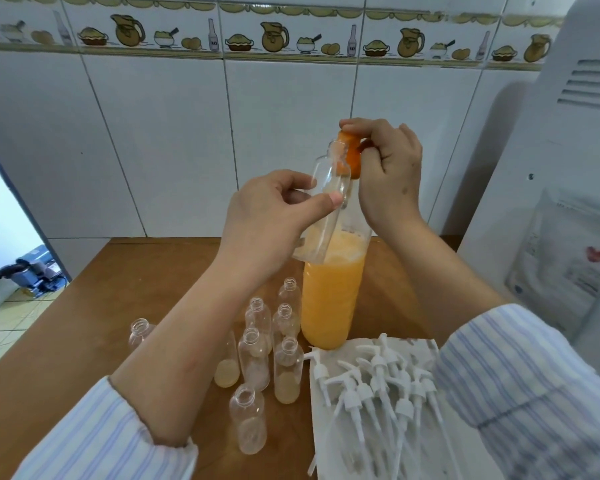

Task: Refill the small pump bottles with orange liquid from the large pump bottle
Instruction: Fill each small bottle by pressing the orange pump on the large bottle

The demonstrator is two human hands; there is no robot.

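Here, what we see:
Left hand (267, 216): our grip pinches a clear small bottle (323, 202) between thumb and fingers, holding it tilted, its open mouth up beside the orange pump.
Right hand (388, 171): our grip is curled round the orange pump (349, 154) on top of the large bottle, fingers over its head.
Large bottle (329, 299): upright on the table (136, 271), behind the small ones, orange liquid filling most of it, foam at the top of the liquid.
Held bottle: raised in front of the large bottle's upper part; we cannot tell whether anything is in it.
Small bottles (257, 344): a cluster of open, capless bottles stands just left of the large bottle; two show pale liquid at the bottom, the others look clear.
Lone bottle (140, 332): apart at the left, partly hidden by our left forearm.
White pumps (378, 375): lying in a heap on a white paper (329, 427), just right of the cluster, below the large bottle.
Sleeves: striped, pushed up on both forearms.
Wall: white tiles with a band of jugs and bowls.
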